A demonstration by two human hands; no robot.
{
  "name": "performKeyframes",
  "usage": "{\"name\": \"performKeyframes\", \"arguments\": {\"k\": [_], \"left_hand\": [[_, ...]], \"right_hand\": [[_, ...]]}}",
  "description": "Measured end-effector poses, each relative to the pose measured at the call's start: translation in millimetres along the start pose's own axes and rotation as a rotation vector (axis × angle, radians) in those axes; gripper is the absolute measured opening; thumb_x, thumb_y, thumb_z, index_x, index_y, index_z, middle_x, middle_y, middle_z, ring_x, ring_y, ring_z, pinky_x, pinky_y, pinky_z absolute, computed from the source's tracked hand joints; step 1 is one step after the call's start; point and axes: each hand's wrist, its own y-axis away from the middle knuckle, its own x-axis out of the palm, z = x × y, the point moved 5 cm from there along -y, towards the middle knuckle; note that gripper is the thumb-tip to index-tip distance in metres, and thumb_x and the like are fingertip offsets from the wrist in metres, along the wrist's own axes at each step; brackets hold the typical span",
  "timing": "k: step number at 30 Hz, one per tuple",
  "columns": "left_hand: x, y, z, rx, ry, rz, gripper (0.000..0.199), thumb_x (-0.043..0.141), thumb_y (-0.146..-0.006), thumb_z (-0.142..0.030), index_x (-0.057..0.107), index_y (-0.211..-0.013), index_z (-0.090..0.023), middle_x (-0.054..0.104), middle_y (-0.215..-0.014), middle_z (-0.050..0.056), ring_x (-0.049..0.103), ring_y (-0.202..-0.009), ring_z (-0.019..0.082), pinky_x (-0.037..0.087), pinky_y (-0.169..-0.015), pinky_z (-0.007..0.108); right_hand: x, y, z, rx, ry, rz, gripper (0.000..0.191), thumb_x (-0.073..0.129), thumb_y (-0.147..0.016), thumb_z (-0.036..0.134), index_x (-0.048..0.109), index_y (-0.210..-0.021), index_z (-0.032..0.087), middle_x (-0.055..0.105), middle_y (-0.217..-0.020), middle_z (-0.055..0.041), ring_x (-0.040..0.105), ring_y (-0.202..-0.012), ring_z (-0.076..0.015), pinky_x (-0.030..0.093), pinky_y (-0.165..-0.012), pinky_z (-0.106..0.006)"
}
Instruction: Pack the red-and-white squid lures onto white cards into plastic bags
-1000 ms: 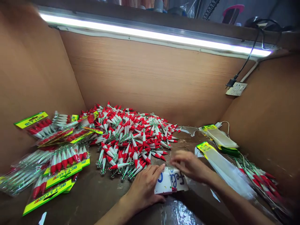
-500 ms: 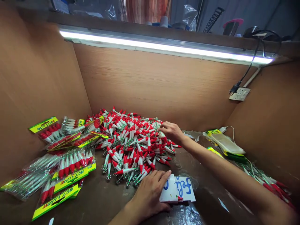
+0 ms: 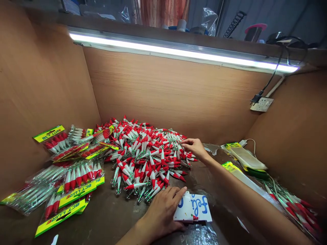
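My left hand [image 3: 166, 210] is closed on the left end of a white box [image 3: 195, 207] with blue lettering, which rests on the brown table near the front. At the right edge of a large pile of red and white lures [image 3: 145, 153], the fingertips of my right hand [image 3: 190, 144] are pinched together; whatever is between them is too small to make out. The lures have green and silver hooks at one end.
Packed lures with yellow header cards [image 3: 78, 195] lie at the left. On the right are empty bags [image 3: 245, 156] and loose lures [image 3: 293, 204]. A socket [image 3: 262, 103] is on the right wall; a lit tube [image 3: 178, 51] runs above.
My right hand has moved slightly right and down along the pile's edge. My left hand stays on the box. The view has shifted slightly, and more of the bags at the right shows.
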Motion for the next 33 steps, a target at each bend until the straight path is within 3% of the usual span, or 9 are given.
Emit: {"name": "performKeyframes", "arguments": {"k": [5,9,12,17,22,26,30,33], "left_hand": [[0.3,-0.2,0.3,-0.001,-0.004,0.018,0.117,0.094,-0.057,-0.052,0.033,-0.153,-0.028,0.057,-0.137,0.01,0.057,-0.117,0.034,0.049,-0.101,0.049],[-0.7,-0.6,0.1,-0.011,-0.008,0.026,0.113,0.092,-0.06,-0.054,0.034,-0.153,-0.028,0.058,-0.136,0.01,0.057,-0.117,0.034,0.048,-0.103,0.05],[-0.4,-0.9,0.2,-0.016,-0.004,0.033,0.115,0.094,-0.057,-0.052,0.033,-0.153,-0.029,0.057,-0.136,0.009,0.057,-0.117,0.033,0.048,-0.102,0.049],[-0.1,-1.0,0.6,-0.032,-0.002,0.043,0.12,0.095,-0.054,-0.053,0.033,-0.154,-0.029,0.057,-0.138,0.009,0.058,-0.117,0.033,0.05,-0.101,0.049],[2.3,-0.5,2.3,-0.029,-0.001,0.04,0.12,0.096,-0.053,-0.052,0.033,-0.153,-0.03,0.057,-0.138,0.009,0.057,-0.119,0.034,0.049,-0.102,0.049],[6.1,-1.2,6.7,-0.022,0.0,0.035,0.116,0.092,-0.058,-0.055,0.031,-0.154,-0.031,0.057,-0.138,0.009,0.057,-0.118,0.034,0.05,-0.101,0.049],[9.7,-1.4,8.9,-0.006,-0.012,0.05,0.112,0.088,-0.062,-0.058,0.03,-0.154,-0.03,0.057,-0.138,0.01,0.058,-0.116,0.034,0.05,-0.099,0.05],[9.6,-0.1,7.8,-0.002,-0.016,0.047,0.111,0.087,-0.063,-0.058,0.031,-0.154,-0.03,0.057,-0.138,0.01,0.057,-0.117,0.034,0.05,-0.1,0.05]], "right_hand": [[4.0,24.0,-0.5,0.082,0.029,-0.038,0.022,0.059,-0.087,0.029,0.077,-0.085,0.018,0.077,-0.083,-0.0059,0.068,-0.074,-0.0191,0.048,-0.07,-0.028],[9.2,34.9,-13.7,0.204,0.086,-0.071,0.027,0.057,-0.089,0.035,0.075,-0.081,0.017,0.076,-0.078,-0.0065,0.067,-0.071,-0.0207,0.045,-0.066,-0.028],[10.1,28.1,-29.2,0.288,0.107,-0.072,0.034,0.053,-0.091,0.04,0.076,-0.082,0.017,0.076,-0.076,-0.0061,0.068,-0.069,-0.0209,0.045,-0.064,-0.027],[-8.6,-6.2,-49.4,0.374,0.191,-0.119,0.031,0.05,-0.093,0.031,0.074,-0.105,0.016,0.077,-0.106,-0.0101,0.069,-0.096,-0.023,0.046,-0.079,-0.028],[-3.8,-59.7,-49.8,0.425,0.226,0.065,0.035,0.051,-0.099,0.041,0.074,-0.094,0.016,0.076,-0.097,-0.0086,0.07,-0.095,-0.023,0.05,-0.081,-0.029],[18.8,-98.5,-36.3,0.491,0.237,0.262,0.031,0.061,-0.098,0.043,0.067,-0.112,0.015,0.069,-0.112,-0.0076,0.068,-0.098,-0.0217,0.056,-0.088,-0.041],[28.7,-114.4,-23.1,0.545,0.205,0.398,0.034,0.064,-0.098,0.036,0.062,-0.124,0.015,0.063,-0.126,-0.0087,0.065,-0.106,-0.0251,0.057,-0.089,-0.043],[17.7,-110.8,-19.4,0.545,0.133,0.453,0.03,0.066,-0.096,0.036,0.065,-0.116,0.013,0.067,-0.114,-0.0068,0.067,-0.094,-0.0221,0.059,-0.08,-0.037]]}}
